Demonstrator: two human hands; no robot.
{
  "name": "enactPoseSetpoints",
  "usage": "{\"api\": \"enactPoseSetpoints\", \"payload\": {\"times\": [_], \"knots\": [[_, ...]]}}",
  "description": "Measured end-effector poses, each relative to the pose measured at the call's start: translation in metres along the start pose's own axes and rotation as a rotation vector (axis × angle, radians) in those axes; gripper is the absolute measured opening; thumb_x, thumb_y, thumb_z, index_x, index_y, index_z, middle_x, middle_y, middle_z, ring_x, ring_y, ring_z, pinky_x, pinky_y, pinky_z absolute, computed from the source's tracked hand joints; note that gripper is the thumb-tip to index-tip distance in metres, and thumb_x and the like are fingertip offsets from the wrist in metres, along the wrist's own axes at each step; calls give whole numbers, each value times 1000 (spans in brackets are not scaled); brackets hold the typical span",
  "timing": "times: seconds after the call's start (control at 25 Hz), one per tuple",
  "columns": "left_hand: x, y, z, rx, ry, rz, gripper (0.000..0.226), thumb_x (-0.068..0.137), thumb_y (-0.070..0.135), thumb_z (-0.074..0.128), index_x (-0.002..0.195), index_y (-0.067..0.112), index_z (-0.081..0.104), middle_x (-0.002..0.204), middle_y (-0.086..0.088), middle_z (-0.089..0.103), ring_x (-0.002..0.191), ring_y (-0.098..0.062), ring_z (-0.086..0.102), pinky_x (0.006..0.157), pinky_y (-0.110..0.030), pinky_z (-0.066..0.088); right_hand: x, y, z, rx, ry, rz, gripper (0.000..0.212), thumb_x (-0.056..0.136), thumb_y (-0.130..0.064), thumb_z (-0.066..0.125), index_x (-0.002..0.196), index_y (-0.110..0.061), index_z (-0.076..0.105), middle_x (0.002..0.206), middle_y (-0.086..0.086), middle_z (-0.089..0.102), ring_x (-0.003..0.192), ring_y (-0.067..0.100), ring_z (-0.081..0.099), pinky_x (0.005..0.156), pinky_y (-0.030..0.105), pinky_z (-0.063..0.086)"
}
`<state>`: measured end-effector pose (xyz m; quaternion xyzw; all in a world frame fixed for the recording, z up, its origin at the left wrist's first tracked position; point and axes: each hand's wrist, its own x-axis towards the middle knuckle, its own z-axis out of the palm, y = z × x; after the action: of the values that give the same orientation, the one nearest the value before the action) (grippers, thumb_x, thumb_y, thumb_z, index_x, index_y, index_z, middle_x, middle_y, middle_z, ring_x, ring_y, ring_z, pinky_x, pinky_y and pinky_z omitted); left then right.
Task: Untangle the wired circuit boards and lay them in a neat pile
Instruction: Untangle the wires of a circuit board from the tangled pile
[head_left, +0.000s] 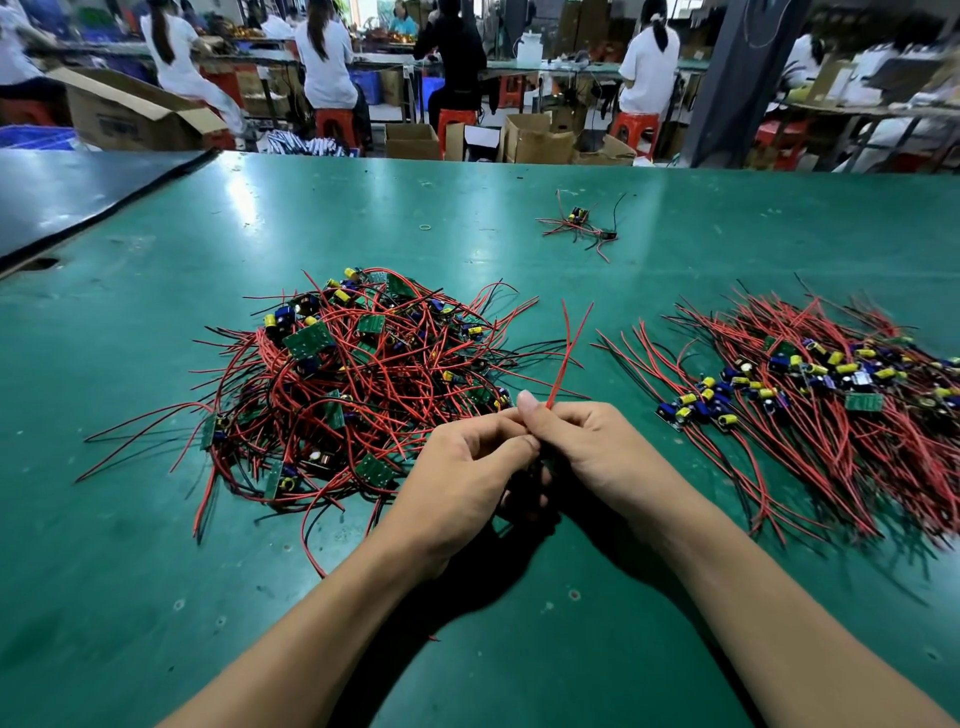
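Observation:
A tangled heap of small green circuit boards (332, 374) with red and black wires lies on the green table (156, 571), left of centre. To the right, a neater pile of boards (810, 395) lies with its wires combed roughly parallel. My left hand (457, 483) and my right hand (587, 452) meet in front of the heap, fingers curled, both pinching one wired board. Its red wires (566, 353) stick up from between my fingers; the board itself is hidden under my hands.
A few stray wired boards (582, 226) lie further back near the table's middle, with a small rubber band (426, 227) to their left. A dark mat (62, 197) covers the far left corner. Seated workers, cardboard boxes and red stools fill the room behind.

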<state>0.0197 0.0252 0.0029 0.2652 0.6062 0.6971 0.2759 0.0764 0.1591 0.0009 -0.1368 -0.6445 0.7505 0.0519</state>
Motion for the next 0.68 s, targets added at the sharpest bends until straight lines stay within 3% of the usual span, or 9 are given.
{"api": "enactPoseSetpoints", "payload": {"times": [0.08, 0.16, 0.28, 0.44, 0.56, 0.68], "knots": [[0, 1, 1, 25, 17, -14, 19, 93, 1, 56, 77, -8, 60, 88, -4, 72, 57, -22, 60, 47, -26, 50, 3, -3, -2, -6, 81, -18, 42, 94, -49, 61, 96, -11, 79, 48, 2, 40, 39, 11, 36, 43, 20, 34], [1, 1, 2, 37, 6, -28, 17, 93, 4, 56, 78, 0, 63, 72, -13, 66, 54, -23, 58, 47, -24, 48, 8, -8, -4, -17, 179, -10, 43, 95, -52, 55, 88, -17, 81, 48, -4, 24, 37, 8, 17, 40, 17, 18], [1, 3, 3, 55, -33, -34, 17, 94, 6, 56, 79, 6, 64, 63, -10, 63, 50, -20, 56, 47, -23, 44, 11, -12, -8, 207, 224, 55, 55, 99, -52, 48, 70, -18, 79, 53, -8, 25, 36, 4, 15, 37, 17, 10], [0, 2, 2, 72, -51, -37, 20, 94, 6, 57, 77, 10, 67, 63, -9, 64, 53, -22, 56, 48, -24, 44, 11, -14, -12, 473, 134, 147, 61, 99, -52, 47, 61, -15, 76, 60, -5, 37, 35, 2, 21, 32, 15, 16], [-1, 0, 1, 55, -9, -51, 21, 93, 6, 57, 77, 11, 70, 66, -11, 64, 54, -23, 56, 50, -26, 45, 9, -10, -11, 255, 70, 117, 51, 89, -58, 52, 74, -18, 80, 55, -7, 37, 37, 2, 24, 34, 15, 17], [0, 0, 0, -29, 15, -70, 21, 95, 11, 58, 77, 11, 71, 70, -10, 66, 54, -24, 57, 50, -27, 50, 3, -3, -8, 41, -53, 80, 40, 87, -52, 65, 99, -18, 78, 63, 1, 57, 45, 12, 49, 41, 18, 37]]}}
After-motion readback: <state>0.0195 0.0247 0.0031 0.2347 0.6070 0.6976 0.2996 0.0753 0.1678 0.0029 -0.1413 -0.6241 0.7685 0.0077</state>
